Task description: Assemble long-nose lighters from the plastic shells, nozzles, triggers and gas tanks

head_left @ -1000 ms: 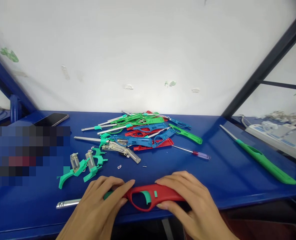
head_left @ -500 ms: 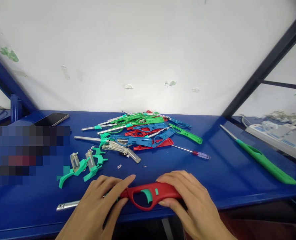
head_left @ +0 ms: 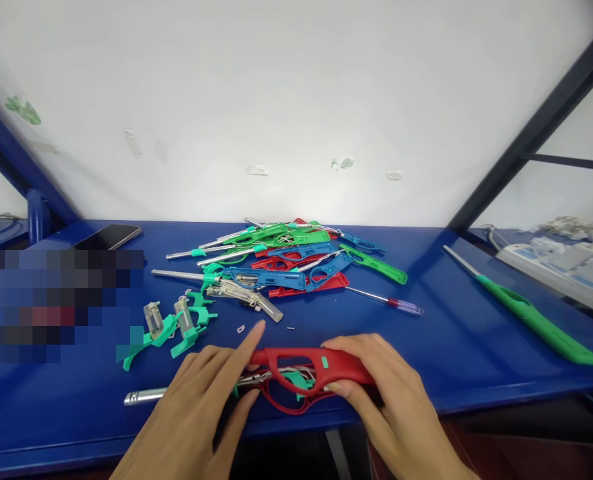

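Note:
A red long-nosed lighter (head_left: 349,370) is spread apart near the front edge of the table. My right hand (head_left: 391,387) is closed on the handle end, gripping the raised upper half of the shell. Closed around the nozzle end, my left hand (head_left: 201,393) covers part of the metal tube (head_left: 145,397), whose tip sticks out to the left. Beneath the upper half shows the lower red shell half (head_left: 292,409). Between the two halves, a teal trigger (head_left: 302,381) and thin wires are exposed. My fingers hide the lighter's two ends.
Behind my hands lies a pile of blue (head_left: 269,279), green and red lighter shells with metal tubes. Teal triggers (head_left: 183,343) and clear fuel tanks (head_left: 271,309) lie left. A screwdriver (head_left: 406,306), a whole green lighter (head_left: 536,320) and a phone (head_left: 109,237) rest on the blue table.
The red lighter's two shell halves have come apart. The upper half has shifted up and slightly right with my right hand, baring the wires, trigger and lower half.

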`<state>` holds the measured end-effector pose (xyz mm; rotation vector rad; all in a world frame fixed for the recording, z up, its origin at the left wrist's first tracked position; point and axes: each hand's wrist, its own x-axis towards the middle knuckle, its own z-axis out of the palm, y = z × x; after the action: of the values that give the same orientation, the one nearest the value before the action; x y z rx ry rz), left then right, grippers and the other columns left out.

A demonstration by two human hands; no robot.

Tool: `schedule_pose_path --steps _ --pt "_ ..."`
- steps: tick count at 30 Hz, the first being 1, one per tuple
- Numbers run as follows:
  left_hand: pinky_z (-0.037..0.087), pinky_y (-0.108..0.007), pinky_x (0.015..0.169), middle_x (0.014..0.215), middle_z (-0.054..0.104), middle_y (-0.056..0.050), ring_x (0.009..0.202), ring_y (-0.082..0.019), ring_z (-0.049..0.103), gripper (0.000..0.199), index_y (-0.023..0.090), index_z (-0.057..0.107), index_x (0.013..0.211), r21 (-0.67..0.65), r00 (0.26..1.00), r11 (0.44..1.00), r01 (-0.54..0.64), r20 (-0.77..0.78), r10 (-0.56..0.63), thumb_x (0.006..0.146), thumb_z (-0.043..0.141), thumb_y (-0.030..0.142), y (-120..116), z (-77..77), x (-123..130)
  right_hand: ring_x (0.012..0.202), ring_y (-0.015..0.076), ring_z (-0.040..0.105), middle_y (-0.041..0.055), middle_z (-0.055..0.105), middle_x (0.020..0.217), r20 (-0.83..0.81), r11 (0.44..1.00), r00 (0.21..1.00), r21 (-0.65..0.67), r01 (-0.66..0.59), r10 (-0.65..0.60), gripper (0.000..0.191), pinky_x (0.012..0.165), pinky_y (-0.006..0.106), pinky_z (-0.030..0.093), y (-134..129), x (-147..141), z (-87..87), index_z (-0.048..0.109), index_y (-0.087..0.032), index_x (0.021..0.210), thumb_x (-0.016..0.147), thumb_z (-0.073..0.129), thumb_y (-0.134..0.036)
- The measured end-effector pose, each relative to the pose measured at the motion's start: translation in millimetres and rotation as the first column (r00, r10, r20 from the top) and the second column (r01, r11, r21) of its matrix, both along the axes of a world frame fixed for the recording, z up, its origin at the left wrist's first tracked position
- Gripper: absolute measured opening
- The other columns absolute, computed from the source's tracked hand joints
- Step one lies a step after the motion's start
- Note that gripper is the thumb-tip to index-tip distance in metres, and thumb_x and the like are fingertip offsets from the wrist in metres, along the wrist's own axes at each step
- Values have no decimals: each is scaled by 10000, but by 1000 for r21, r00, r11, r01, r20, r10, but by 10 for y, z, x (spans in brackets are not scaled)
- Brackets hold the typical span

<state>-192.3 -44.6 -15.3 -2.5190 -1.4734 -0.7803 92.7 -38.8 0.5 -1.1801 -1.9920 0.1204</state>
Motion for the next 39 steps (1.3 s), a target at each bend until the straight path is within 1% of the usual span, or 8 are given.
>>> schedule_pose_path --steps 3,7,9,12,17,26,33,39 --pt "708 -424 934 1381 793 -56 1163 -291 811 625 320 360 1744 54 999 998 -19 32 17 1139 509 376 -15 3 22 953 191 811 -16 845 1094 -67 999 997 -3 38 -39 214 812 281 625 -10 7 -16 694 -329 1257 1165 558 -466" --pt "672 -407 984 1298 797 -32 1178 -270 765 373 331 642 1502 118 995 990 75 59 -83 1140 559 370 24 58 111 953 188 810 -16 839 1088 -95 996 992 17 83 -81 233 806 275 619 -17 20 -33 713 -326 1245 1165 551 -471" --pt "663 -406 962 1253 801 -27 1146 -261 755 323 318 696 1421 125 990 984 126 42 -132 1145 528 298 54 85 166 948 183 810 -26 840 1082 -89 996 993 14 83 -81 228 807 274 619 -19 23 -34 713 -332 1244 1162 556 -477" --pt "651 -402 942 1227 798 -30 1127 -254 743 340 295 718 1374 90 982 980 177 42 -182 1133 498 200 87 103 218 951 167 813 -55 839 1080 -71 997 994 4 80 -79 203 806 263 618 -20 20 -25 701 -354 1245 1160 564 -477" --pt "620 -379 974 1237 779 -26 1173 -243 716 333 313 717 1350 66 974 980 185 121 -192 1095 577 150 71 73 216 948 160 811 -71 840 1081 -49 997 995 -3 81 -81 196 812 268 621 -26 11 -11 687 -364 1244 1166 549 -480" --pt "625 -377 958 1220 765 -25 1140 -230 725 355 334 733 1320 54 967 979 199 154 -205 1098 546 129 47 69 221 944 219 791 -18 851 1115 36 997 997 32 70 -71 239 827 351 610 9 4 -99 682 -323 1287 1167 555 -486" --pt "595 -375 954 1192 704 -57 1082 -222 679 331 276 728 1346 80 960 978 193 193 -205 1095 576 123 65 43 254 991 246 765 6 837 1156 77 996 993 15 89 -90 255 875 382 584 28 -1 -154 677 -305 1311 1160 571 -481" --pt "545 -375 891 1141 731 -44 1055 -230 657 310 260 748 1289 104 959 974 201 181 -217 1073 605 90 89 60 271 955 254 771 6 844 1130 100 992 988 68 110 -116 281 858 403 593 36 -10 -150 680 -301 1297 1162 549 -509"
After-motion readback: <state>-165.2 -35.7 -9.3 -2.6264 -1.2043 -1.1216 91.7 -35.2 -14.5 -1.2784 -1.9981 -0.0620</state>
